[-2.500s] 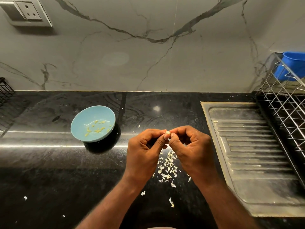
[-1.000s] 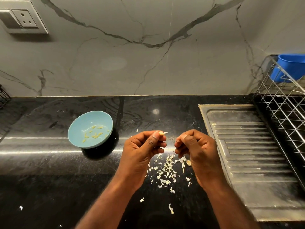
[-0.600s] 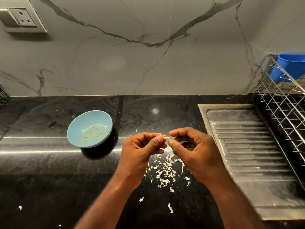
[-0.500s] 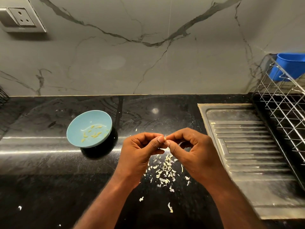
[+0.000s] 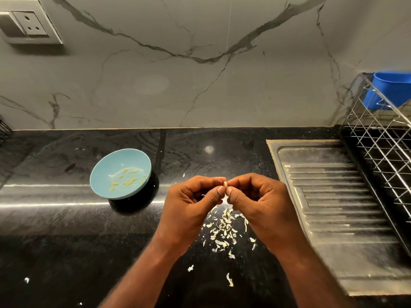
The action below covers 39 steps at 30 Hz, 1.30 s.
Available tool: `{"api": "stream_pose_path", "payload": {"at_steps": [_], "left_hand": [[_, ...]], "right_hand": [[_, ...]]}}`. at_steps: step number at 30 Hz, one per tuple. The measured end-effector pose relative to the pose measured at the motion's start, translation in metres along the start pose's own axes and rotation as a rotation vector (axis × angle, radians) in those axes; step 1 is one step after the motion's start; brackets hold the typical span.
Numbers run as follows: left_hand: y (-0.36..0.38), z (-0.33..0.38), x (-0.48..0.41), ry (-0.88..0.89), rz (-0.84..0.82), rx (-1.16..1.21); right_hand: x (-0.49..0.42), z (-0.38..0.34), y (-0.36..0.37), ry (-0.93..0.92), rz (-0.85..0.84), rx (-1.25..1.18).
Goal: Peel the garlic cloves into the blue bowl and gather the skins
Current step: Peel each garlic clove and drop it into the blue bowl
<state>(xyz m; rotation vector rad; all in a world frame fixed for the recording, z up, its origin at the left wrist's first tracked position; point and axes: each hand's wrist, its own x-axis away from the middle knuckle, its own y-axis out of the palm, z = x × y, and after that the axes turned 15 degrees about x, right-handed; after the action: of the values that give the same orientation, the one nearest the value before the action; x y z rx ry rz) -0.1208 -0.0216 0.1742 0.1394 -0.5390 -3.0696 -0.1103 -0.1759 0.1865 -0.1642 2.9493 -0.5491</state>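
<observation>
Over the skins (image 5: 222, 230) strewn near the counter's (image 5: 66, 241) front edge, I pinch a garlic clove (image 5: 225, 184) between the curled fingertips of left hand (image 5: 191, 210) and right hand (image 5: 260, 207), mid-peel; next, I judge, the bared clove goes to the blue bowl (image 5: 104, 172) farther back at left.

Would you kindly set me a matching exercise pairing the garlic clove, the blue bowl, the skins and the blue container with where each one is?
Things:
1. garlic clove
2. blue bowl
3. skins
4. blue container

Places:
A. pinched between the left hand and the right hand
B. in the wire rack, far right
C. strewn on the black counter below the hands
D. standing on the counter, left of the hands

Pairs: 1-A, 2-D, 3-C, 4-B
</observation>
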Motion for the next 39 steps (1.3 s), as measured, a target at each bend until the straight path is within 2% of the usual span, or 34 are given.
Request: {"api": "stream_pose_path", "payload": {"at_steps": [11,20,26,39], "left_hand": [[-0.003,-0.006,-0.001,0.211,-0.116,-0.223],[-0.001,-0.007,0.002,0.252,-0.093,-0.203],[0.008,-0.005,0.005,0.191,-0.014,-0.089],[0.010,0.001,0.007,-0.126,0.116,0.240]], "right_hand": [[-0.002,0.001,-0.003,0.135,-0.029,-0.238],[0.001,-0.006,0.003,0.128,0.025,-0.188],[0.001,-0.007,0.005,0.116,0.056,-0.166],[0.001,-0.003,0.009,0.092,0.032,-0.193]]}}
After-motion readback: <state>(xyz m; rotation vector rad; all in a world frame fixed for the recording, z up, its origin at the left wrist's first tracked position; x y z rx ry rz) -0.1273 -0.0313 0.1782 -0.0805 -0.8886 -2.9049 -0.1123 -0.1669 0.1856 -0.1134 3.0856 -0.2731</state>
